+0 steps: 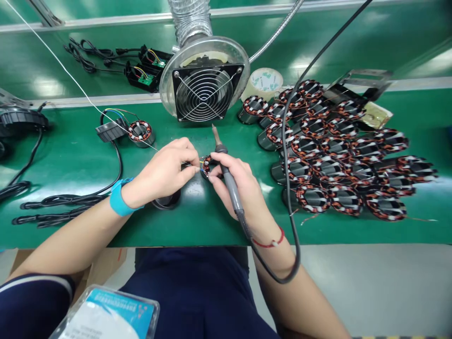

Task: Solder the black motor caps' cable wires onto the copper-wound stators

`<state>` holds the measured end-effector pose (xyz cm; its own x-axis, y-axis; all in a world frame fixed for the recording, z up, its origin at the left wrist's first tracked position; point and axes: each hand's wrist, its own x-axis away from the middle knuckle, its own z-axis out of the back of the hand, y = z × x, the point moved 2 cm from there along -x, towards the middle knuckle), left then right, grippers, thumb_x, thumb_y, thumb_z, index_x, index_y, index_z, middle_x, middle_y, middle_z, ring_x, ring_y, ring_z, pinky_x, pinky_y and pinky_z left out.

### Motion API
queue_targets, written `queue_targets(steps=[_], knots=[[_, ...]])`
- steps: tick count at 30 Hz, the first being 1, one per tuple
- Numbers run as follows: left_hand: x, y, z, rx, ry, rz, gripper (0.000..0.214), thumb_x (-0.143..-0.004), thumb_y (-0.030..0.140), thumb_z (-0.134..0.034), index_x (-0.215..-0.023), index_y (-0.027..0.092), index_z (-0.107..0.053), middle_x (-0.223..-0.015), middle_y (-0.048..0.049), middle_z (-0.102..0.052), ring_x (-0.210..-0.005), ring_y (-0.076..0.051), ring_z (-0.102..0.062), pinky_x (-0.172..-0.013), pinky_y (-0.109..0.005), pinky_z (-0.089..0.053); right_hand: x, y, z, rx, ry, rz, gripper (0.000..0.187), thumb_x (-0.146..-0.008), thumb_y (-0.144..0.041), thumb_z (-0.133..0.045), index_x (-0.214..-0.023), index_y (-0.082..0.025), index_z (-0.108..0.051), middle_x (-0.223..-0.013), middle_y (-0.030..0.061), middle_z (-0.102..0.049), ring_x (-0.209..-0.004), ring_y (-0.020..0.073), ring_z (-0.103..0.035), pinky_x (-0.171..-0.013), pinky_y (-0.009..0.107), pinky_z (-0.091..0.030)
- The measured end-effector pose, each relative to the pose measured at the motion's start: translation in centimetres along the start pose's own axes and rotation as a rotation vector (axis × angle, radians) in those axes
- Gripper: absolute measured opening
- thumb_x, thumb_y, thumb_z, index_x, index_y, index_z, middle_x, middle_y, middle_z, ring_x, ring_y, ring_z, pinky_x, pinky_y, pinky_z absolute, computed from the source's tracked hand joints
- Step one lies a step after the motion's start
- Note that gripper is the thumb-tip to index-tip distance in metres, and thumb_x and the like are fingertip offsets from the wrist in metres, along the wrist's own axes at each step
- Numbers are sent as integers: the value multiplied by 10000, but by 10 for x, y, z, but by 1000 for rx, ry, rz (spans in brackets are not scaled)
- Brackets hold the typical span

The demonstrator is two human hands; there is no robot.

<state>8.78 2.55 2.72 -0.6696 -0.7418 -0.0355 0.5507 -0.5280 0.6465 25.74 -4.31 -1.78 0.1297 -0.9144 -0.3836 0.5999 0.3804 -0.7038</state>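
Two hands meet mid-counter [70, 160]: the left hand [162, 172] pinches its fingers together on the thin coloured leads [202, 164] of a small copper-wound stator [207, 165], held well back from the front edge. The right hand [236, 186] clamps a soldering iron [230, 181], its long axis running just beside the stator, tip aimed at the far edge.
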Motion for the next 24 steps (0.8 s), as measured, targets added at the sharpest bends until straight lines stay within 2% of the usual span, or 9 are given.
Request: queue_targets(steps=[4, 7, 10, 14, 18, 24], knots=[[-3, -2, 0, 33, 18, -3, 127, -833, 141, -543, -728, 165, -610, -869, -34, -573, -868, -175, -568, -833, -329, -456, -9, 3, -9, 16, 128, -90, 405, -910, -204, -563, -1306, -269, -509, -926, -4, -716, -904, 207, -635, -877, 384, -465], [-5, 0, 0, 28, 24, 3, 129, -828, 144, -541, -710, 167, -588, -878, -41, -578, -867, -176, -572, -835, -332, -462, -9, 1, -12, 45, 148, -97, 412, -901, -212, -569, -1306, -269, -515, -965, 11, -724, -947, 221, -643, -909, 410, -465], [-5, 3, -1, -3, 17, 0, 128, -825, 144, -535, -704, 169, -568, -892, -50, -588, -868, -179, -575, -834, -336, -468, 0, -1, -7, 13, 198, -85, 420, -905, -220, -583, -1317, -273, -514, -990, 19, -732, -974, 228, -657, -941, 433, -479], [-4, 9, -3, -56, 14, 0, 127, -825, 148, -529, -705, 174, -561, -931, -58, -599, -903, -191, -581, -859, -354, -478, 20, -5, 5, -65, 324, -108, 403, -969, -250, -506, -1370, -295, -491, -964, 23, -736, -934, 222, -687, -947, 452, -517], [-3, 13, -6, -118, 13, 16, 143, -812, 133, -541, -676, 177, -549, -945, -64, -600, -929, -209, -583, -871, -381, -484, 40, -11, 12, -120, 432, -79, 329, -947, -288, -565, -1274, -314, -585, -1025, 40, -718, -861, 220, -683, -802, 427, -569], [-3, 17, -8, -158, 2, 34, 161, -798, 102, -543, -657, 179, -533, -955, -69, -606, -940, -224, -588, -890, -422, -484, 62, -12, 9, -215, 523, -11, 315, -854, -183, -653, -1158, -263, -637, -768, -1, -653, -600, 172, -622, -535, 351, -531]])
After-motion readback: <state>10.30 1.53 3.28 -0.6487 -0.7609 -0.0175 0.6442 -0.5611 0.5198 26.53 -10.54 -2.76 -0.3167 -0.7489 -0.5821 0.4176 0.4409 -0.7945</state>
